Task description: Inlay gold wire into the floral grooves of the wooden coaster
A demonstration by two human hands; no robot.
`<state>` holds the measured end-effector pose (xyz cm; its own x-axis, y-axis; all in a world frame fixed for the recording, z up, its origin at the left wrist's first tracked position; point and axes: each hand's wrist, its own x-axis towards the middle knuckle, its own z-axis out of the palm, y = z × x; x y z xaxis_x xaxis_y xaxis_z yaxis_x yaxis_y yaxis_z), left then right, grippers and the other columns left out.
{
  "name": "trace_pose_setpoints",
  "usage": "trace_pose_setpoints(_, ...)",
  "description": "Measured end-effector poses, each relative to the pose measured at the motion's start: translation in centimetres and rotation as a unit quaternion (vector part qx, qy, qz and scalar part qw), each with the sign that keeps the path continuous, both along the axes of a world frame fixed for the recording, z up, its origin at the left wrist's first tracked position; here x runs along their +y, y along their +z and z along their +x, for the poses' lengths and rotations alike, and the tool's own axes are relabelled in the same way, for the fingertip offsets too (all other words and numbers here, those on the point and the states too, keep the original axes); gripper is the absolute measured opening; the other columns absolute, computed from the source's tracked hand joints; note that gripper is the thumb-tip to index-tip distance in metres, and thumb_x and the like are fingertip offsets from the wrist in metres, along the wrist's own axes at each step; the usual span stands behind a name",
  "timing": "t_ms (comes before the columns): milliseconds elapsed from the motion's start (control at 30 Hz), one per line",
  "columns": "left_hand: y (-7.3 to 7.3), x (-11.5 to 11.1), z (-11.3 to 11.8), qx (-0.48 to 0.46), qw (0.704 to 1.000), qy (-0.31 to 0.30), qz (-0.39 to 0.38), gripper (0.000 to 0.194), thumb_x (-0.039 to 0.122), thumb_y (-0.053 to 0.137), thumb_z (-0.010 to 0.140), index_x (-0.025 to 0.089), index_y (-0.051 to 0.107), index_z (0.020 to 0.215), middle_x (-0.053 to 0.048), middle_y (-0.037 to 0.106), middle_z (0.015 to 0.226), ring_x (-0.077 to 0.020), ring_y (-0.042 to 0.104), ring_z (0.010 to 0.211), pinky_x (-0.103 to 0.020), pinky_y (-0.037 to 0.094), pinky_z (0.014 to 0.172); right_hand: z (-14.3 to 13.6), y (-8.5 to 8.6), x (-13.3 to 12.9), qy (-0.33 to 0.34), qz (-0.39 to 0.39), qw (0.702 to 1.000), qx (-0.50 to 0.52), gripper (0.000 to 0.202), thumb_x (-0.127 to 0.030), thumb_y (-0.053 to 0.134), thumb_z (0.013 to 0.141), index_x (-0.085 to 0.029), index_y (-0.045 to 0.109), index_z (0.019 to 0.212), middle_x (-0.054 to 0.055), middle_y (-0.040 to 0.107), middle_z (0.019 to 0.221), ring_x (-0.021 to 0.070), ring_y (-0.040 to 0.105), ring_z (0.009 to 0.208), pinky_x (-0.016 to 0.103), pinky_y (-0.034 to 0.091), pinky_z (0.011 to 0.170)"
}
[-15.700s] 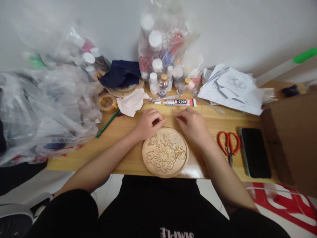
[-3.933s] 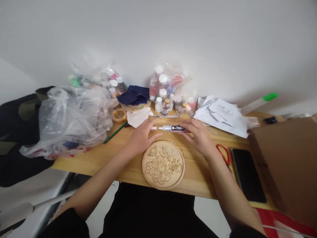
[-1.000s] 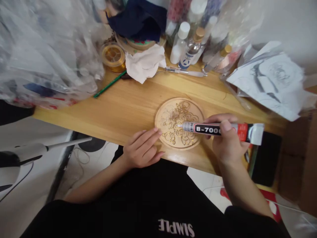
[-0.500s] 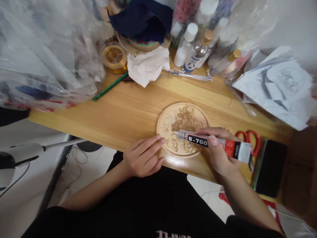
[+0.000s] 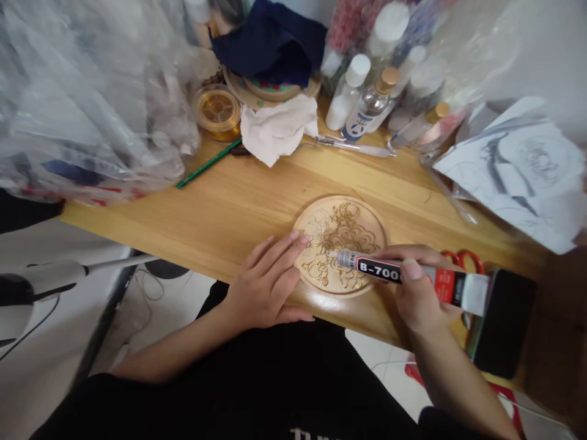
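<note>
In my right hand (image 5: 419,293) I grip a tube of glue (image 5: 380,270) labelled B-700, its last characters partly under my fingers. The nozzle points left, over a round wooden plaque (image 5: 300,220) that lies on the table. Gold wire (image 5: 353,235) traces a flower pattern across the plaque, and thin drawn lines show at its upper left. My left hand (image 5: 266,284) rests flat at the plaque's left rim, fingers stretched out and fingertips on the edge. Whether the nozzle touches the wood I cannot tell.
Red-handled scissors (image 5: 472,260) and a dark phone (image 5: 507,324) lie to the right. Behind are a spool of gold wire (image 5: 219,113), a crumpled tissue (image 5: 277,128), a green pencil (image 5: 208,163), bottles (image 5: 362,113) and sketched paper (image 5: 518,165). Plastic bags (image 5: 101,104) fill the left.
My left hand has spread and reached a little up along the plaque's rim. The glue tube has shifted slightly right and down over the plaque. The whole view has moved slightly.
</note>
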<state>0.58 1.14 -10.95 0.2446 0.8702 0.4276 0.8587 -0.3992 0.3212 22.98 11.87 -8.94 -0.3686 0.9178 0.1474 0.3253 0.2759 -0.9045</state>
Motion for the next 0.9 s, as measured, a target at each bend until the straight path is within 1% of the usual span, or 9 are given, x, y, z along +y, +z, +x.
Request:
trace_pose_setpoints(67,-0.2,-0.1,0.0,0.008,1.0,-0.016,0.011,0.056,0.065,0.023,0.097,0.017,0.051,0.085,-0.02,0.063,0.129,-0.03,0.05,0.134,-0.045,0.042,0.108,0.2,-0.1,0.0,-0.002,0.01,1.0,-0.002,0.036,-0.052,0.051,0.091,-0.023,0.073,0.086,0.004,0.073,0.069,0.0169,0.066,0.054,0.029,0.052,0.047)
trace_pose_setpoints(167,-0.4,-0.3,0.0,0.022,0.999,-0.024,0.011,0.056,0.064,0.023,0.097,0.018,0.052,0.086,-0.017,0.063,0.129,-0.0285,0.047,0.136,-0.044,0.04,0.11,0.1,0.0,-0.1,0.003,0.043,0.999,0.012,0.03,-0.046,0.052,0.092,-0.025,0.073,0.088,0.003,0.074,0.073,0.0156,0.066,0.056,0.027,0.052,0.049)
trace_pose_setpoints(267,-0.3,-0.3,0.0,0.025,0.999,-0.022,-0.001,0.057,0.063,0.022,0.097,0.017,0.054,0.086,-0.016,0.065,0.127,-0.0287,0.051,0.132,-0.044,0.04,0.109,-0.2,0.4,-0.2,0.013,0.068,0.997,0.026,0.027,-0.042,0.053,0.092,-0.025,0.074,0.088,0.002,0.074,0.073,0.0137,0.065,0.055,0.025,0.049,0.046)
trace_pose_setpoints(333,-0.2,-0.2,0.0,0.02,0.999,-0.025,-0.002,0.057,0.063,0.023,0.098,0.017,0.053,0.085,-0.016,0.066,0.125,-0.0295,0.055,0.128,-0.044,0.042,0.107,-0.4,0.6,-0.1,0.018,0.071,0.997,0.026,0.027,-0.041,0.053,0.092,-0.025,0.074,0.087,0.002,0.074,0.072,0.0133,0.064,0.054,0.025,0.048,0.045)
trace_pose_setpoints(433,-0.1,-0.1,-0.1,0.01,1.0,-0.027,-0.004,0.055,0.062,0.025,0.098,0.016,0.053,0.086,-0.017,0.067,0.124,-0.0307,0.055,0.128,-0.045,0.043,0.106,-0.4,0.7,-0.2,0.012,0.066,0.998,0.021,0.027,-0.042,0.054,0.091,-0.025,0.074,0.087,0.002,0.074,0.073,0.014,0.065,0.055,0.025,0.049,0.046)
trace_pose_setpoints(633,0.1,-0.2,-0.2,0.008,0.999,-0.026,-0.023,0.054,0.063,0.027,0.097,0.016,0.054,0.091,-0.017,0.062,0.132,-0.0311,0.044,0.137,-0.046,0.04,0.109,-0.8,1.5,-0.6,-0.017,0.034,0.999,-0.008,0.033,-0.049,0.053,0.091,-0.025,0.074,0.082,0.003,0.074,0.072,0.0169,0.067,0.058,0.029,0.052,0.05)
trace_pose_setpoints(767,0.2,-0.1,-0.2,0.025,0.999,-0.029,-0.037,0.055,0.065,0.029,0.096,0.016,0.055,0.091,-0.017,0.06,0.134,-0.0314,0.046,0.136,-0.047,0.039,0.11,-0.8,1.8,-0.7,-0.008,0.029,1.0,0.009,0.027,-0.044,0.056,0.091,-0.026,0.075,0.085,0.001,0.075,0.076,0.0154,0.069,0.062,0.027,0.054,0.053)
trace_pose_setpoints(900,0.2,0.1,-0.2,0.038,0.998,-0.034,-0.031,0.055,0.064,0.031,0.096,0.015,0.056,0.091,-0.017,0.06,0.134,-0.032,0.048,0.134,-0.047,0.041,0.108,-0.4,1.4,-0.8,0.018,0.01,1.0,0.014,0.022,-0.038,0.056,0.092,-0.027,0.075,0.092,0.001,0.077,0.082,0.0158,0.071,0.067,0.027,0.056,0.058)
